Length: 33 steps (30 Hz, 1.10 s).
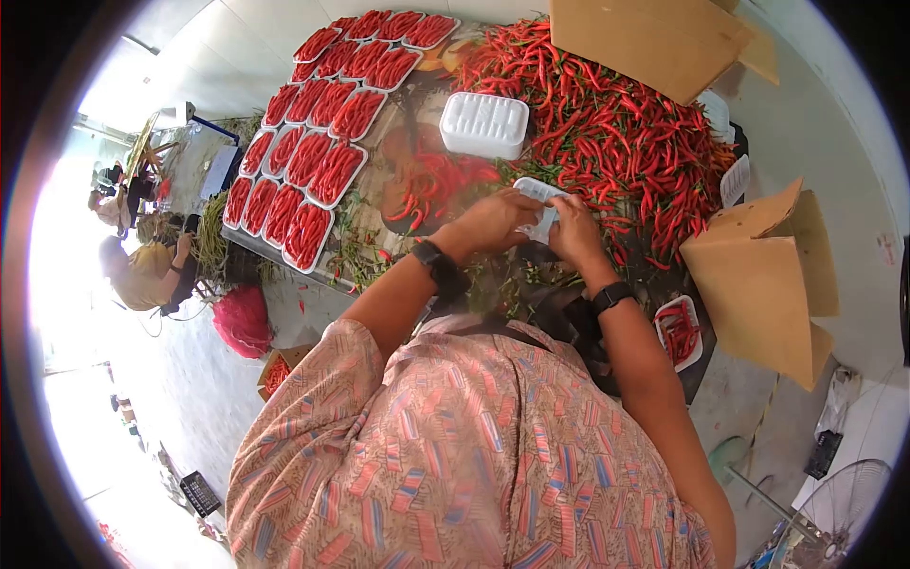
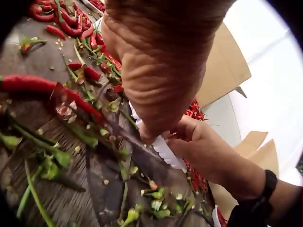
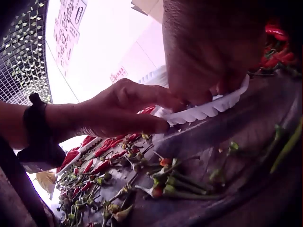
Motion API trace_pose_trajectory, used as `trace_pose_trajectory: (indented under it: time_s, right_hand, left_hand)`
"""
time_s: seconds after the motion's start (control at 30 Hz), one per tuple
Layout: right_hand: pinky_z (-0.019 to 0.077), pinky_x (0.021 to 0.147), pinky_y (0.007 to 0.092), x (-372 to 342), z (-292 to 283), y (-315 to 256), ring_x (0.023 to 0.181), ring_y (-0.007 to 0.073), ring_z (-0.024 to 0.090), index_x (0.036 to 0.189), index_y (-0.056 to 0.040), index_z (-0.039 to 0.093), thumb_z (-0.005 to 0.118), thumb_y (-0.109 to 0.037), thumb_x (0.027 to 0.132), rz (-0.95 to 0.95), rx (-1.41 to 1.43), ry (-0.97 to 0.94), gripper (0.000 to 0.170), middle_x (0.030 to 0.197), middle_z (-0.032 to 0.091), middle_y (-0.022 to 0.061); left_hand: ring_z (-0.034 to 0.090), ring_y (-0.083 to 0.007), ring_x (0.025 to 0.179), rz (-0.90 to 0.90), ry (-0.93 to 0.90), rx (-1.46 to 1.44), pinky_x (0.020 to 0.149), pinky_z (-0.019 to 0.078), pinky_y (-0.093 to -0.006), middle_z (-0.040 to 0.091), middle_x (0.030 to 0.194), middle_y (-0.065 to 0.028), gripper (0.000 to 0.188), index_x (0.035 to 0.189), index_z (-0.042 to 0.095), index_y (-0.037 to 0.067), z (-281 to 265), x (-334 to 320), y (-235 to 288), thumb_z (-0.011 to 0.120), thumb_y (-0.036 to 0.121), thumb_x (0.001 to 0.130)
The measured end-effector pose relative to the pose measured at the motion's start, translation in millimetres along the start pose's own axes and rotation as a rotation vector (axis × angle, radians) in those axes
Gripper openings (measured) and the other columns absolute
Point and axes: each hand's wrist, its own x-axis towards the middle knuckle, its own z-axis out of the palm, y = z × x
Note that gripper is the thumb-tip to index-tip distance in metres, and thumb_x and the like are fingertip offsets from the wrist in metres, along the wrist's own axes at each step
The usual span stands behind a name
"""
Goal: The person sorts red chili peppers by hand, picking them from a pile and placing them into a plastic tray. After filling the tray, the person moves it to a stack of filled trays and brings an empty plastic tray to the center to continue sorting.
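In front of the body, both hands hold a white ribbed tray [image 1: 538, 191] low over the table. My left hand [image 1: 500, 222] pinches its left side; in the right wrist view the thumb and fingers of that left hand [image 3: 120, 111] meet at the rim. The right hand [image 1: 575, 235] grips the other end, its fingertips at the tray's edge in the left wrist view. The wavy edge of the tray [image 3: 208, 111] shows below the fingers, while much of its inside is hidden. Loose red chillies [image 1: 417, 199] and green stems [image 2: 49, 168] lie around the hands.
A stack of white trays [image 1: 484, 125] stands ahead, beside a big heap of red chillies [image 1: 616, 123]. Rows of filled trays [image 1: 308, 161] cover the left. Cardboard boxes [image 1: 758, 275] stand at the right, near another tray of chillies [image 1: 679, 332].
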Motion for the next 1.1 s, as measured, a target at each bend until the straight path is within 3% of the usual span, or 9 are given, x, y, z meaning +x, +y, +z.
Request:
trace_pose_trajectory:
  time_s: [0.13,0.23,0.33,0.47,0.53,0.73,0.93,1.07,1.1]
  right_hand:
    - [0.0456,0.089,0.0436,-5.0,-5.7,-11.5,0.102,0.0375,0.054,0.110,-0.0057,0.056,0.071,-0.011,0.068,0.017,-0.012,0.007,0.044,0.108,0.054,0.0177]
    - [0.0458,0.088,0.0452,0.3,-9.5,-16.6,0.101,0.0387,0.054,0.103,-0.0071,0.059,0.072,-0.020,0.066,0.057,0.029,-0.010,0.041,0.111,0.056,0.0193]
    - [0.0457,0.088,0.0449,1.9,-10.8,-18.4,0.102,0.0389,0.054,0.104,-0.0063,0.058,0.070,-0.020,0.067,0.118,0.009,-0.060,0.042,0.112,0.055,0.0202]
    - [0.0451,0.089,0.0433,-1.6,-6.8,-11.2,0.104,0.0365,0.054,0.108,-0.0062,0.056,0.072,-0.020,0.069,0.038,0.022,-0.014,0.044,0.112,0.054,0.0170]
    - [0.0449,0.090,0.0419,-2.6,-6.8,-10.6,0.106,0.0346,0.054,0.111,-0.0066,0.054,0.074,-0.020,0.071,0.043,0.028,-0.021,0.046,0.112,0.053,0.0145]
    - [0.0446,0.089,0.0428,-2.0,-16.0,-12.9,0.105,0.0351,0.054,0.111,-0.0066,0.053,0.074,-0.019,0.070,0.110,0.149,-0.053,0.048,0.110,0.053,0.0155]
    - [0.0445,0.088,0.0445,-5.4,-14.0,-16.0,0.103,0.0377,0.054,0.109,-0.0083,0.054,0.075,-0.020,0.069,0.069,-0.002,-0.055,0.047,0.109,0.053,0.0175]
    - [0.0430,0.092,0.0455,-5.4,-12.8,-15.0,0.107,0.0380,0.051,0.109,-0.0081,0.055,0.075,-0.020,0.065,0.039,0.026,-0.054,0.050,0.111,0.056,0.0171]
    - [0.0428,0.093,0.0455,-6.1,-11.9,-14.9,0.107,0.0381,0.051,0.109,-0.0078,0.055,0.075,-0.019,0.064,0.040,0.029,-0.041,0.051,0.110,0.056,0.0172]
  left_hand:
    - [0.058,-0.0310,0.102,-0.048,0.132,-0.118,0.089,0.0461,-0.0410,0.064,0.106,-0.0098,0.018,0.088,0.067,0.006,-5.9,-15.8,-17.6,0.067,0.014,0.072]
    - [0.062,-0.0303,0.090,-0.285,0.214,-0.018,0.077,0.0493,-0.0411,0.065,0.094,-0.0148,0.019,0.090,0.067,0.004,-14.7,-27.5,-24.4,0.063,0.017,0.077]
    - [0.064,-0.0295,0.078,-0.527,0.232,-0.317,0.071,0.0502,-0.0400,0.066,0.083,-0.0145,0.021,0.089,0.067,0.003,-14.4,-27.0,-8.5,0.064,0.019,0.076]
    - [0.065,-0.0292,0.071,-0.527,0.203,-0.268,0.068,0.0501,-0.0397,0.065,0.075,-0.0150,0.022,0.088,0.067,0.002,12.0,-22.4,-26.6,0.066,0.020,0.074]
    - [0.064,-0.0305,0.071,-0.712,0.149,-0.375,0.066,0.0496,-0.0412,0.065,0.074,-0.0156,0.021,0.084,0.067,0.004,11.0,-15.9,-26.0,0.068,0.020,0.072]
    - [0.062,-0.0348,0.070,-0.573,0.196,-0.054,0.062,0.0484,-0.0450,0.064,0.073,-0.0159,0.016,0.076,0.064,0.005,6.3,-3.1,-6.8,0.064,0.021,0.072]
    - [0.062,-0.0361,0.070,-0.568,0.165,0.066,0.063,0.0483,-0.0475,0.063,0.073,-0.0157,0.018,0.083,0.064,0.006,6.5,-3.0,-41.6,0.060,0.023,0.077]
    - [0.063,-0.0335,0.077,-0.124,0.270,0.129,0.065,0.0496,-0.0451,0.063,0.084,-0.0126,0.018,0.090,0.064,0.006,0.2,19.1,-55.1,0.057,0.016,0.077]
    - [0.063,-0.0335,0.077,-0.124,0.275,0.129,0.065,0.0496,-0.0451,0.063,0.084,-0.0126,0.018,0.090,0.064,0.006,3.7,23.6,-58.1,0.057,0.016,0.077]
